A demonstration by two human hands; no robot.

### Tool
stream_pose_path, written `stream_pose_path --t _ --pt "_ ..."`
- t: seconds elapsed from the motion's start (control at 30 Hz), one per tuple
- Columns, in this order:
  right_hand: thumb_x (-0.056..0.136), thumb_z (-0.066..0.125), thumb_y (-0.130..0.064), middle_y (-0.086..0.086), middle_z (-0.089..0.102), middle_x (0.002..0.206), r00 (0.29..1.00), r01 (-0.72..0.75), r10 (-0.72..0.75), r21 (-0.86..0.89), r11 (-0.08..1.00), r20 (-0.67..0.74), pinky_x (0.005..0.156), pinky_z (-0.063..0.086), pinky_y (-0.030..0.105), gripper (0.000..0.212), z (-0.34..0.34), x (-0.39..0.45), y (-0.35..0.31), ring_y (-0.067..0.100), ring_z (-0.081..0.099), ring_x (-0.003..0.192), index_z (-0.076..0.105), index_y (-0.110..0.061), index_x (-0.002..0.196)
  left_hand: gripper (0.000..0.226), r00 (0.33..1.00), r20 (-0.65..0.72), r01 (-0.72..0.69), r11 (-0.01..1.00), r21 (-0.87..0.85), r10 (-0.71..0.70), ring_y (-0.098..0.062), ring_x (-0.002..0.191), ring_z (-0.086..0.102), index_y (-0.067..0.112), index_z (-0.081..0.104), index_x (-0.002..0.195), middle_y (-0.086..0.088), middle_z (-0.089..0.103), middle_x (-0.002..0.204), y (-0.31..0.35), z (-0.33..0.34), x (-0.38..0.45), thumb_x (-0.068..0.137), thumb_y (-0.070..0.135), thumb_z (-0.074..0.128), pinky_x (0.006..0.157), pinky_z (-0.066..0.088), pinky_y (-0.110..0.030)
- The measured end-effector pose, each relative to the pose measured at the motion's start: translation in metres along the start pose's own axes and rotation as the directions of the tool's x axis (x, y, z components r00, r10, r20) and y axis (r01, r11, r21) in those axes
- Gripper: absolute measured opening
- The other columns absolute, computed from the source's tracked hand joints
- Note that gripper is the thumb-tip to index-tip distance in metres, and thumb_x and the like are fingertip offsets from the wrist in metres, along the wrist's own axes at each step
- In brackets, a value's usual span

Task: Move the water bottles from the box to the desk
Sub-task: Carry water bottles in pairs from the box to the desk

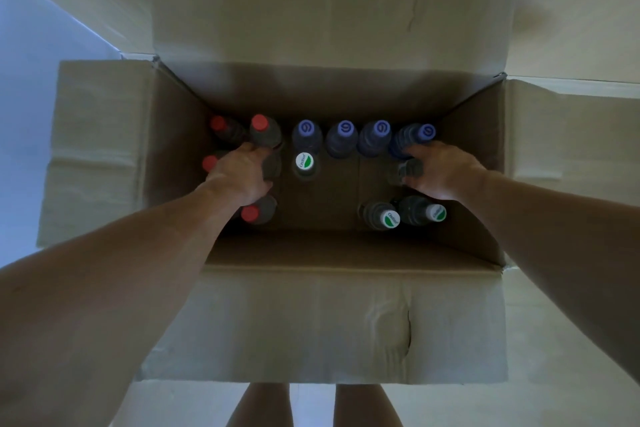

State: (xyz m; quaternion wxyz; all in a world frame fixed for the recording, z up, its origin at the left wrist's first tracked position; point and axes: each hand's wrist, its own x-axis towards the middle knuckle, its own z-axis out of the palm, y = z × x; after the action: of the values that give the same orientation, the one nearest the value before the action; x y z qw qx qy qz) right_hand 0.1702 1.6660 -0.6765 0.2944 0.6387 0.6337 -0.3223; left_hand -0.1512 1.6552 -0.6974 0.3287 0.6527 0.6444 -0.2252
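From the head view, an open cardboard box [346,253] sits on the floor with its four flaps folded outward, and the water bottles stand upright inside it, seen from above by their caps. Along the far wall runs a row: two red-capped bottles [259,123] at the left, then four blue-capped bottles [344,128] reaching to the right corner. More red caps show at the left wall and near the front left. A white-and-green-capped bottle [304,161] stands just in front of the blue row, and two more white-and-green caps [391,218] stand side by side near the front right.

Both bare arms reach down into the box. The left hand [239,173] lies over a dark bottle in the left group, its fingers curled round the bottle's body, grasping it. The right hand [440,168] is down at the right end, fingers bent round a bottle [408,170] just in front of the last blue cap, its grip closed on it. Two bare legs [259,406] show below the near flap.
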Motion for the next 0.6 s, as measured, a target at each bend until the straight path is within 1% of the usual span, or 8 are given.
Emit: stream_pose_path --t 0.13,0.27,0.33,0.4,0.5,0.6 --pt "0.096 0.057 -0.049 0.01 0.033 0.156 1.0 0.0 0.0 -0.021 1.0 0.021 0.112 0.038 0.046 0.067 0.014 0.019 0.005 0.034 0.038 0.138 0.028 -0.03 0.154 0.068 1.0 0.0 0.01 1.0 0.006 -0.01 -0.035 0.138 0.043 0.019 0.037 0.152 -0.01 0.035 0.154 0.001 0.015 0.013 0.092 0.023 0.07 0.112 0.04 -0.047" --pt "0.095 0.058 -0.046 0.011 0.036 0.154 0.999 0.001 0.0 -0.021 1.0 0.037 0.111 0.039 0.045 0.067 0.024 0.034 0.009 0.033 0.041 0.137 0.03 -0.028 0.153 0.06 0.999 -0.04 0.026 0.997 0.078 -0.023 -0.039 0.129 0.05 0.017 0.043 0.146 -0.013 0.039 0.147 0.002 0.021 0.024 0.091 0.014 0.067 0.104 0.046 -0.05" --pt "0.095 0.06 -0.045 0.012 0.039 0.151 0.999 0.011 -0.01 -0.026 1.0 0.039 0.111 0.04 0.045 0.067 0.029 0.04 0.008 0.033 0.042 0.135 0.032 -0.027 0.152 0.057 0.997 -0.069 0.029 0.991 0.127 -0.021 -0.04 0.125 0.053 0.018 0.045 0.143 -0.013 0.042 0.143 0.003 0.022 0.027 0.091 0.015 0.067 0.099 0.049 -0.05" --pt "0.094 0.062 -0.043 0.013 0.042 0.148 0.999 0.018 -0.016 -0.044 0.999 0.034 0.109 0.04 0.045 0.065 0.033 0.046 0.007 0.034 0.044 0.132 0.034 -0.025 0.15 0.057 0.996 -0.087 0.034 0.985 0.172 -0.019 -0.039 0.124 0.053 0.02 0.044 0.143 -0.011 0.042 0.143 0.003 0.023 0.03 0.092 0.016 0.067 0.097 0.049 -0.049" --pt "0.094 0.062 -0.034 0.015 0.047 0.141 1.0 0.007 -0.007 -0.088 0.996 0.009 0.106 0.043 0.046 0.056 0.038 0.053 0.006 0.036 0.047 0.127 0.04 -0.022 0.144 0.062 0.995 -0.101 0.039 0.977 0.208 -0.019 -0.039 0.125 0.052 0.023 0.041 0.147 -0.009 0.041 0.146 0.0 0.026 0.033 0.091 0.017 0.068 0.097 0.048 -0.049" --pt "0.094 0.062 -0.025 0.016 0.051 0.134 0.999 -0.006 -0.002 -0.184 0.983 -0.045 0.102 0.044 0.044 0.043 0.042 0.057 0.006 0.036 0.049 0.122 0.047 -0.016 0.134 0.066 0.993 -0.119 0.037 0.974 0.223 -0.01 -0.038 0.128 0.047 0.026 0.038 0.15 -0.007 0.04 0.147 -0.002 0.027 0.035 0.092 0.016 0.068 0.096 0.049 -0.049"
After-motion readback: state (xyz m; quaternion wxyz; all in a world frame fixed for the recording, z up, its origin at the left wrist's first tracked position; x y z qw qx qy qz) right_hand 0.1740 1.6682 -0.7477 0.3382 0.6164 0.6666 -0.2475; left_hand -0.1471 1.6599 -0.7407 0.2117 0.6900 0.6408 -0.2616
